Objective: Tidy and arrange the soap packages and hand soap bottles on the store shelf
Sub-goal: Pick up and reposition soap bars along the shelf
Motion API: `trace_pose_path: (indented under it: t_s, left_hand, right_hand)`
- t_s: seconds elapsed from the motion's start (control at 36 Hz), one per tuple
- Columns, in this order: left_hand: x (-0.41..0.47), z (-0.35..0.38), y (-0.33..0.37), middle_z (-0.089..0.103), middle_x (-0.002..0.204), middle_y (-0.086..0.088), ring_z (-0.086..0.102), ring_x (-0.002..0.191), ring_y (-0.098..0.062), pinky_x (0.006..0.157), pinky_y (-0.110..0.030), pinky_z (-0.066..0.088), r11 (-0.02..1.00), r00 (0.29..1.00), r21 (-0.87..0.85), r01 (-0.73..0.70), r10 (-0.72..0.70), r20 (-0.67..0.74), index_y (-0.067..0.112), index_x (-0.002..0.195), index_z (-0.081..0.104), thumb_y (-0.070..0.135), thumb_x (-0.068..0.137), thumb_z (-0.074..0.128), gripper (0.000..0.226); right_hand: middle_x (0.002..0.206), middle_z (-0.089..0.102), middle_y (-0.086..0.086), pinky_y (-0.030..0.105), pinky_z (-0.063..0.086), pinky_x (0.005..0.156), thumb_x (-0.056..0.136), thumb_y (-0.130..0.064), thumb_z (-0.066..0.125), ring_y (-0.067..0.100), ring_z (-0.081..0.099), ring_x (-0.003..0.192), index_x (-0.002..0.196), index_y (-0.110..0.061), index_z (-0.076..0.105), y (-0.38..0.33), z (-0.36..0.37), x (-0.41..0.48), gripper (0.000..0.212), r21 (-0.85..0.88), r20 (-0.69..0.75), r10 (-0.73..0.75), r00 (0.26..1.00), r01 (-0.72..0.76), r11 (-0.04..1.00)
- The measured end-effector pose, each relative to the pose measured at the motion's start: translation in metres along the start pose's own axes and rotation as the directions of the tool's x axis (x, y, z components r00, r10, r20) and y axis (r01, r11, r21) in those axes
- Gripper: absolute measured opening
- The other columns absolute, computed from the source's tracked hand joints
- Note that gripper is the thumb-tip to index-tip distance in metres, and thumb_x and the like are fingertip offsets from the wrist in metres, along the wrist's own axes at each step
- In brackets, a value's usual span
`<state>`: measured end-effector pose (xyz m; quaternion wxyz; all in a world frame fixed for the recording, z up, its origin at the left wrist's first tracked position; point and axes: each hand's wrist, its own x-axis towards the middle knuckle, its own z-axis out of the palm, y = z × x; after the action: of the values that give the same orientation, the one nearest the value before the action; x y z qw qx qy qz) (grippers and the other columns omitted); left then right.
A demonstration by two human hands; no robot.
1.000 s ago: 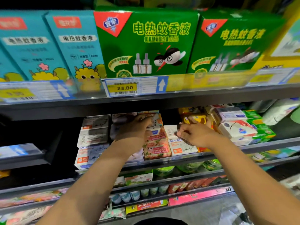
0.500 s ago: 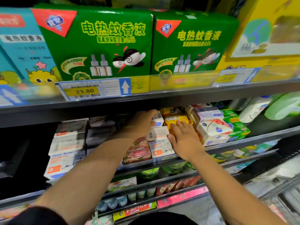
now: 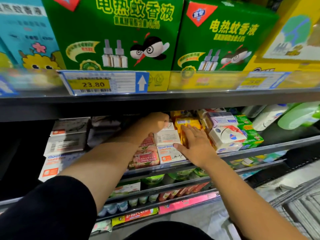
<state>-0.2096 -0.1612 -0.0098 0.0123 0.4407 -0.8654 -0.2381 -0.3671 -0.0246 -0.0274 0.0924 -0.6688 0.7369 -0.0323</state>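
On the middle shelf [image 3: 263,148], my left hand [image 3: 156,121] reaches deep inside, its fingers curled over the far end of the top white soap box [image 3: 166,138]. Below that box a white Goat Soap box [image 3: 168,155] faces forward, with a pink Goat Soap pack [image 3: 147,157] to its left. My right hand [image 3: 194,144] lies flat with straight fingers on the yellow soap packs [image 3: 183,122], and its thumb touches the front white box. White and green hand soap bottles [image 3: 270,116] lie at the far right of the shelf.
More white soap boxes [image 3: 67,144] are stacked at the left. White-red soap packs [image 3: 225,137] and green packs [image 3: 249,134] sit on the right. Green boxes [image 3: 112,32] fill the shelf above, low over my hands. Lower shelves hold small goods, and a wire rack [image 3: 303,205] stands lower right.
My right hand opened from a curled hold and moved onto the yellow packs, fingers flat. My left hand reached further back along the white boxes. The view shifted right and closer.
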Motion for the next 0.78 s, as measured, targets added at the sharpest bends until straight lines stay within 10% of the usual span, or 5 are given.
trace_pose_path:
  t_s: [0.14,0.28,0.53,0.69,0.78]
  left_hand:
    - [-0.009,0.003,0.003,0.058,0.093,-0.003,0.052,0.084,-0.017,0.07,-0.028,0.037,0.999,0.999,-0.007,0.049,-0.049,0.024,0.02,0.084,0.051,0.023,0.104,0.044,0.022]
    - [-0.025,0.015,-0.006,0.043,0.153,-0.005,0.023,0.149,-0.025,0.12,-0.041,0.012,1.0,0.999,0.001,0.003,-0.003,-0.043,0.022,0.129,0.061,0.032,0.102,0.053,0.031]
    - [-0.093,-0.001,-0.047,0.026,0.162,0.006,0.016,0.151,-0.018,0.122,-0.038,0.015,0.997,0.956,0.057,-0.043,0.058,-0.289,0.03,0.144,0.048,0.04,0.099,0.055,0.047]
    - [-0.142,-0.003,-0.088,0.032,0.159,0.007,0.024,0.147,-0.018,0.119,-0.042,0.019,0.945,0.896,0.125,0.302,-0.237,-0.375,0.032,0.146,0.043,0.055,0.098,0.047,0.054]
    - [-0.168,-0.001,-0.102,0.037,0.156,0.008,0.033,0.143,-0.02,0.114,-0.036,0.029,0.924,0.852,0.056,0.378,-0.323,-0.412,0.036,0.144,0.043,0.06,0.096,0.044,0.054]
  right_hand:
    - [0.167,0.006,0.004,0.037,-0.007,0.122,0.095,-0.069,0.033,0.022,0.0,0.154,0.158,-0.039,0.01,-0.003,-0.003,0.0,0.073,-0.018,0.055,0.004,0.998,-0.003,1.0]
    - [0.167,0.005,0.005,0.039,-0.007,0.122,0.096,-0.067,0.034,0.024,-0.001,0.154,0.158,-0.04,0.012,-0.005,-0.007,-0.001,0.071,-0.011,0.081,0.009,0.997,-0.008,1.0]
    - [0.165,0.018,0.006,0.05,0.005,0.122,0.094,-0.063,0.046,0.027,0.015,0.152,0.157,-0.035,0.013,-0.017,-0.019,0.006,0.076,-0.083,0.112,0.056,0.992,-0.046,0.995]
    - [0.126,0.058,0.014,0.043,0.046,0.098,0.085,-0.06,0.043,0.039,0.05,0.122,0.121,-0.021,0.053,-0.047,-0.026,0.019,0.054,-0.125,0.056,0.022,0.998,-0.015,0.992]
    - [0.122,0.063,0.018,0.04,0.047,0.089,0.091,-0.048,0.056,0.039,0.054,0.117,0.135,-0.019,0.051,-0.073,-0.028,0.025,0.053,-0.12,0.004,-0.036,0.999,0.037,0.992]
